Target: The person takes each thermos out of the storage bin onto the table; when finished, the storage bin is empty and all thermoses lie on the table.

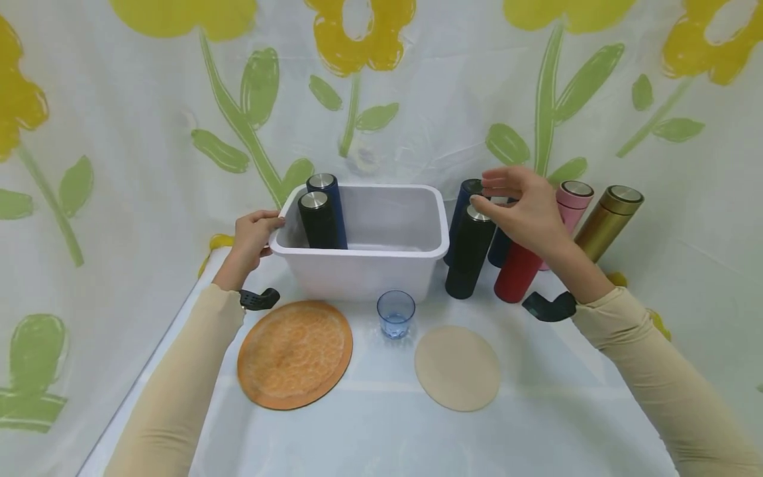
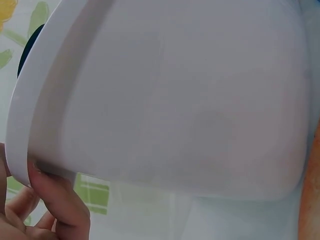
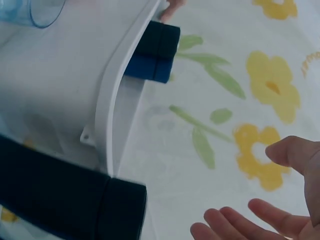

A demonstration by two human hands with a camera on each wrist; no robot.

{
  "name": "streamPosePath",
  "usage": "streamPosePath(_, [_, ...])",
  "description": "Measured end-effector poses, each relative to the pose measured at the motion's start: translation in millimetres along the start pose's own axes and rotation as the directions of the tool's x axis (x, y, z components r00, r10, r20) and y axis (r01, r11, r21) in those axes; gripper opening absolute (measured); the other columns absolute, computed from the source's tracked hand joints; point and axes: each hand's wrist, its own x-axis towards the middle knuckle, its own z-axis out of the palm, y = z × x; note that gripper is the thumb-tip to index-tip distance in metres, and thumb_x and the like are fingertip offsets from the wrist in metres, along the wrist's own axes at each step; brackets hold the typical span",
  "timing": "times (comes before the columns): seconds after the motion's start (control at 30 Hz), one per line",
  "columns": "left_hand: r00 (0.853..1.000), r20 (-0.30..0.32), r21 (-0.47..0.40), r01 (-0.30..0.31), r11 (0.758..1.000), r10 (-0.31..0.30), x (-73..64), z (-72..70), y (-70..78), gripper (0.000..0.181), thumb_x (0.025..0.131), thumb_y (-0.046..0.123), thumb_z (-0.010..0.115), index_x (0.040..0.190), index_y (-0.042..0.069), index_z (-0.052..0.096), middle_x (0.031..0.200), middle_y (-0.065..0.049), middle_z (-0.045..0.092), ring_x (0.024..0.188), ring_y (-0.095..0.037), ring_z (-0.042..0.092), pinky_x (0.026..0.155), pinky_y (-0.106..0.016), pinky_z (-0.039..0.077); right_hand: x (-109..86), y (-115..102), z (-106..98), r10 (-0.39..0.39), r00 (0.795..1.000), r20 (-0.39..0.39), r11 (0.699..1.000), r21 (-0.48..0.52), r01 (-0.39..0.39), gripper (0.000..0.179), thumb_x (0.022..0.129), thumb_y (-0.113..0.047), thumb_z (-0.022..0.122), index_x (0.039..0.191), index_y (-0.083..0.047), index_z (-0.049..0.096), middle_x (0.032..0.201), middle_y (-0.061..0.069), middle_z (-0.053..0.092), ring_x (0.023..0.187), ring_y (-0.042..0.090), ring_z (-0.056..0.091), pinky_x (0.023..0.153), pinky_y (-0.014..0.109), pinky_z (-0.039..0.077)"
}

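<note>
White-covered table (image 1: 381, 424), flowered backdrop (image 1: 149, 99)

1. Head view: set high, facing forward and down across the white-covered bench (image 1: 381, 424) toward the flowered backdrop; wide, taking in both forearms.
2. Left wrist view: very near, looking from below and beside at the outer wall and rim of the white rectangular plastic tub (image 2: 190, 110), which fills the frame.
3. Right wrist view: close, turned sideways, facing the backdrop past the same tub's rim (image 3: 117, 95).
4. Shared: all three show the tub (image 1: 363, 265); head and right wrist views both show the clear blue glass tumbler (image 1: 396, 314) (image 3: 42, 11).
</note>
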Motion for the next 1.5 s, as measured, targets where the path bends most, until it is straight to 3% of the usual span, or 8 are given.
streamPosePath(0.2, [1.000,0.003,0.012,0.019,1.000,-0.019,-1.2,-7.0,2.9,0.041,0.099,0.026,0.060,0.135,0.006,0.057,0.118,-0.006,0.056,0.081,-0.012,0.059,0.061,-0.021,0.049,8.9,-9,23,-0.041,0.998,0.045,0.998,0.057,0.039,0.050,0.088,-0.030,0.077,0.130,-0.008,0.062,0.128,0.011,0.065,0.113,0.027,0.065,0.087,0.050,0.054])
streamPosePath(0.5, [0.999,0.016,0.016,0.029,0.999,-0.029,1.1,-10.4,1.2,0.039,0.100,0.028,0.058,0.133,0.007,0.058,0.114,-0.003,0.056,0.079,-0.013,0.059,0.060,-0.022,0.048,20.7,-17,48,-0.106,0.989,0.100,0.990,0.102,0.096,0.048,0.086,-0.024,0.078,0.128,-0.004,0.062,0.126,0.013,0.065,0.109,0.027,0.067,0.085,0.046,0.056])
streamPosePath(0.77, [0.999,0.008,-0.012,0.048,0.999,-0.048,1.0,-7.5,4.2,0.039,0.100,0.027,0.058,0.134,0.008,0.057,0.113,-0.002,0.055,0.075,-0.011,0.058,0.058,-0.021,0.047,28.1,-20,66,-0.049,0.988,0.144,0.996,0.087,0.037,0.048,0.087,-0.027,0.077,0.127,-0.005,0.062,0.123,0.013,0.066,0.110,0.027,0.066,0.091,0.047,0.053])
streamPosePath(1.07, [0.999,-0.018,-0.041,0.049,0.998,-0.049,3.0,-4.1,5.3,0.041,0.099,0.025,0.060,0.136,0.007,0.058,0.110,0.000,0.054,0.078,-0.010,0.059,0.058,-0.021,0.049,36.0,-22,86,-0.029,0.982,0.187,0.993,0.120,0.006,0.049,0.087,-0.027,0.077,0.127,-0.006,0.061,0.120,0.012,0.067,0.109,0.026,0.065,0.087,0.041,0.055])
streamPosePath(1.27, [0.998,-0.013,-0.047,0.058,0.997,-0.059,1.6,-2.1,6.2,0.040,0.099,0.024,0.060,0.136,0.007,0.058,0.111,0.001,0.054,0.081,-0.012,0.060,0.059,-0.021,0.051,35.4,-23,101,-0.031,0.973,0.227,0.985,0.170,-0.008,0.050,0.086,-0.026,0.078,0.128,-0.005,0.060,0.119,0.012,0.066,0.110,0.027,0.065,0.087,0.039,0.055])
streamPosePath(1.5, [0.998,0.020,-0.043,0.066,0.997,-0.065,-1.4,3.7,5.3,0.041,0.100,0.024,0.059,0.137,0.006,0.056,0.111,0.000,0.054,0.082,-0.011,0.060,0.060,-0.021,0.051,30.8,-18,116,0.000,0.969,0.248,0.987,0.155,-0.040,0.051,0.085,-0.027,0.078,0.128,-0.006,0.060,0.118,0.010,0.065,0.108,0.025,0.065,0.086,0.036,0.055])
